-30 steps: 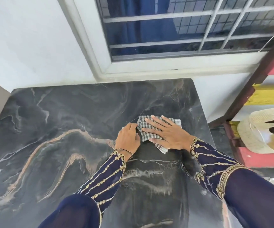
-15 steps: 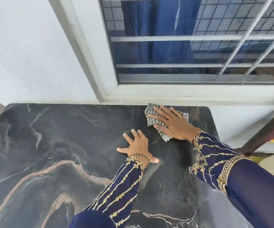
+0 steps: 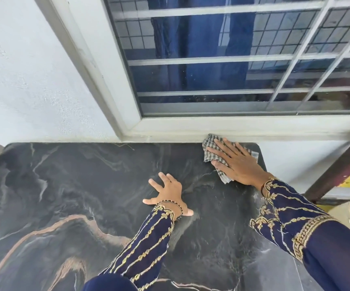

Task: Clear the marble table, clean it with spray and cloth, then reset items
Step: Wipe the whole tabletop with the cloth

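Wiping stage, table already cleared

The table (image 3: 69, 185) carries nothing but the checked cloth (image 3: 214, 151), pressed flat under the right hand (image 3: 236, 162) at the upper-right corner of the slab, against the window sill (image 3: 254, 128); that grip is spread wide on the cloth, not closed round it. The left hand (image 3: 169, 192) lies splayed and empty at centre (bracing, I judge). Wiping seems partly done; resetting items remains, none in view
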